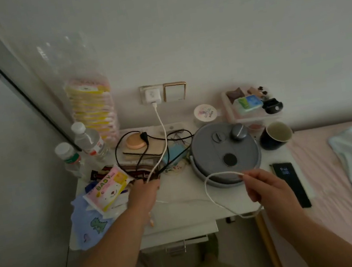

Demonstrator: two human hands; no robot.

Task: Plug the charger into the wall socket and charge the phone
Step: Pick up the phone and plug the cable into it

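Two bare hands work one white cable (162,135) over a cluttered white worktop (186,191). At the wall, the white charger (152,95) sits plugged into the socket (143,92), its cable dropping down to the left hand (144,195), which pinches it beside a pack of baby wipes (107,190). The right hand (268,190) grips the cable's free end, looped before a grey round appliance (224,151). Near that hand, the phone (291,183) lies screen-up on the worktop's right edge, by the bed (342,211).

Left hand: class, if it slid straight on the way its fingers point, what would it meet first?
Probably the tangle of black cables just past the left hand, which holds the white charging cable; depth is unclear.
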